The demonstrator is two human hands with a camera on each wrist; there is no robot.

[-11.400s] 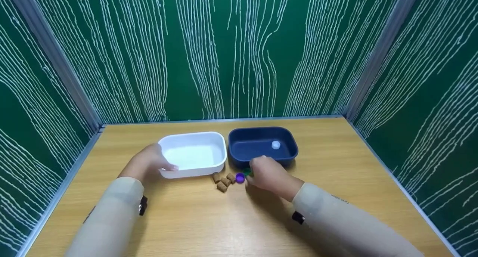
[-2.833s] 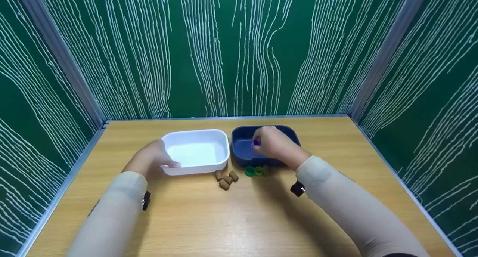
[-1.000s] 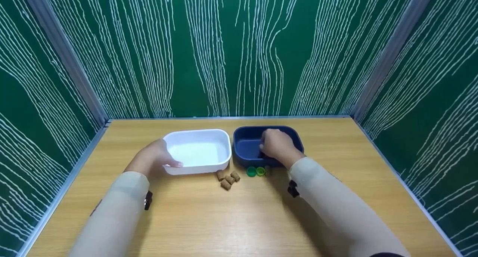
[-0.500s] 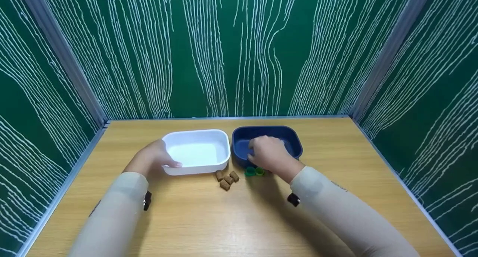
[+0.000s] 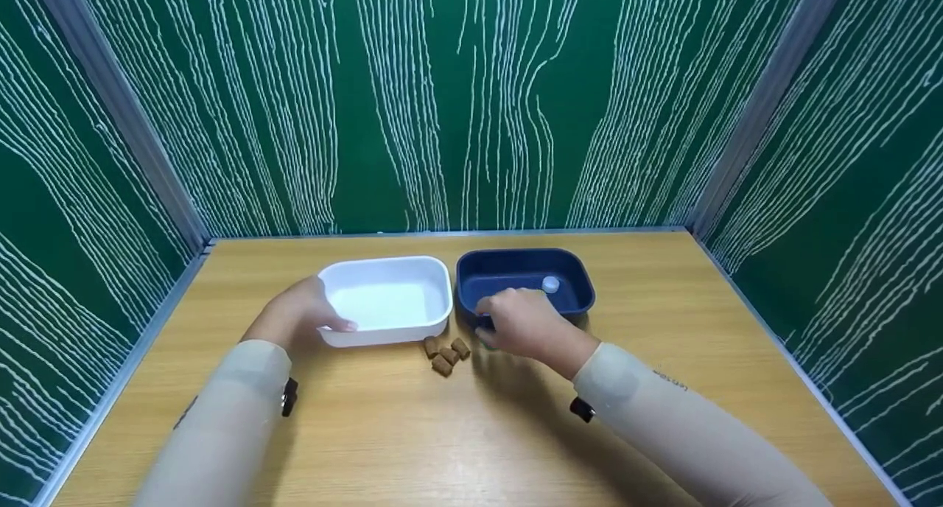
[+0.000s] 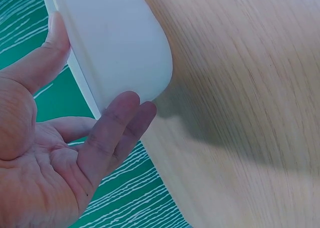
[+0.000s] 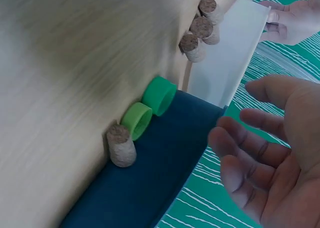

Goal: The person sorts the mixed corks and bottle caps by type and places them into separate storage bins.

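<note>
My left hand (image 5: 300, 309) grips the left end of a white rectangular container (image 5: 387, 261); in the left wrist view its thumb lies at the rim and its fingertips against the outer wall. My right hand (image 5: 524, 323) hovers over the near rim of a navy container (image 5: 516, 253), fingers loosely bent and holding nothing. Below it, in the right wrist view, a green bottle cap (image 7: 159, 96), a light green bottle cap (image 7: 136, 120) and a cork (image 7: 121, 147) stand against the navy wall. A whitish cap (image 5: 550, 284) lies inside the navy container.
Several corks (image 5: 448, 356) lie clustered on the wooden table (image 5: 442, 433) by the white container's near right corner. The two containers stand side by side. Green panels (image 5: 398, 124) with white wavy lines enclose the back and sides.
Earlier my right hand held a purple cap over the navy container. It has since come out towards me, its fingers now empty and the purple cap out of sight. My left hand stays put.
</note>
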